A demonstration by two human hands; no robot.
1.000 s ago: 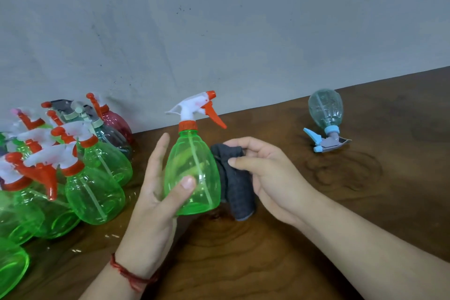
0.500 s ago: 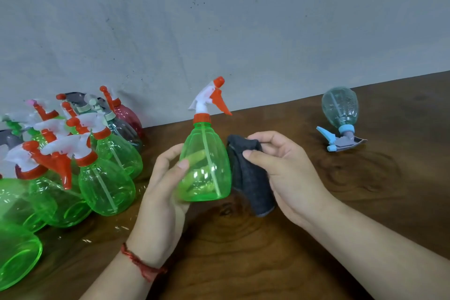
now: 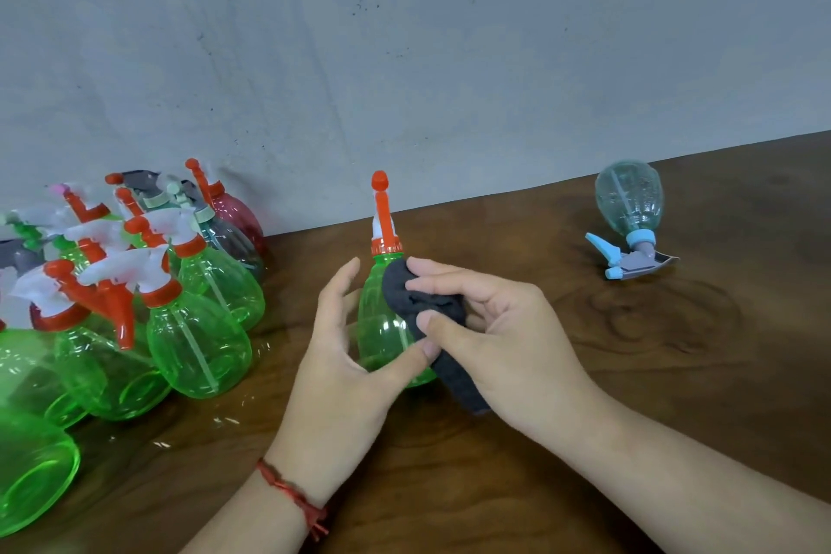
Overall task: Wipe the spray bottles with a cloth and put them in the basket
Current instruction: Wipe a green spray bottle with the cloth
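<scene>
The wipe was on: the green spray bottle point(image 3: 382, 328) stood upright at the centre of the view, orange nozzle pointing up against the wall point(image 3: 404, 58). Whether its base touched the tabletop point(image 3: 674, 396) or hung just above it could not be told. The left hand point(image 3: 346, 355) gripped it, thumb curled across the lower front and the other fingers reaching round the far side. The right hand point(image 3: 494, 328) had the dark cloth point(image 3: 418, 301) bunched up, its fingers clamped on it and pressing it to the bottle's right shoulder, just below the orange collar, with a tail of cloth trailing down behind the thumb. By my reading the step in hand was wiping this one bottle, with cloth on only part of its body. The next move, I'd judge, called for turning the bottle in the left hand's grip so the cloth could reach the bare side and the trigger head, then carrying it to the basket. The catch was that no basket showed anywhere in view. To the left a cluster of bottles point(image 3: 198, 328), mostly green, crowded together, and the nearest ran off the frame's edge. A teal bottle point(image 3: 629, 202) lay on its side, well apart to the right. The held bottle's back face stayed out of sight.
</scene>
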